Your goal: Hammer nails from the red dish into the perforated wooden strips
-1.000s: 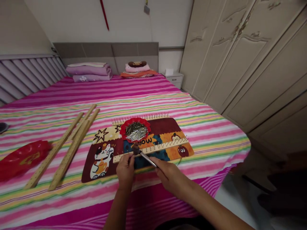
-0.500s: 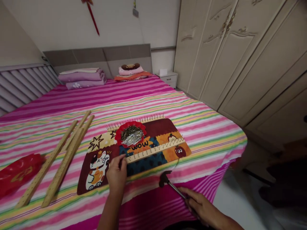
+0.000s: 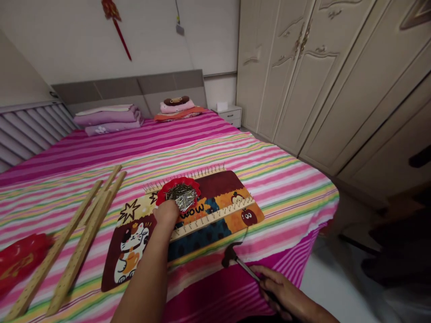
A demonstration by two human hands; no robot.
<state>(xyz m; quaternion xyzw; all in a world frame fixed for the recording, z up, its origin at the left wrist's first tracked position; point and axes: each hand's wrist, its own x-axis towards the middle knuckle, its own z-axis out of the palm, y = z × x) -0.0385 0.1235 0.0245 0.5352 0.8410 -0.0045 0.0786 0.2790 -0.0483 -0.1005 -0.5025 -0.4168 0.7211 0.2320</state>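
Note:
My left hand (image 3: 167, 212) is at the near side of a red scalloped bowl (image 3: 161, 192) full of nails (image 3: 183, 195); its fingers are hidden from me. My right hand (image 3: 278, 285) is wrapped round the handle of a claw hammer (image 3: 232, 255), whose dark head hangs over the bed's near edge. A wooden strip (image 3: 209, 218) with a row of nails standing in it lies across a patterned mat (image 3: 202, 242). Behind the bowl, another nail-studded strip (image 3: 212, 171) lies along the mat's far edge.
Several drilled wooden strips (image 3: 76, 255) lie crossed on the striped bed (image 3: 269, 193) at the left, beside a red dish (image 3: 23, 260). Folded bedding (image 3: 109, 119) sits by the headboard (image 3: 168, 87). A wardrobe (image 3: 303, 89) stands at the right.
My left hand has moved from the near end of the front strip forward to the bowl of nails. My right hand still holds the hammer low. The view has shifted slightly.

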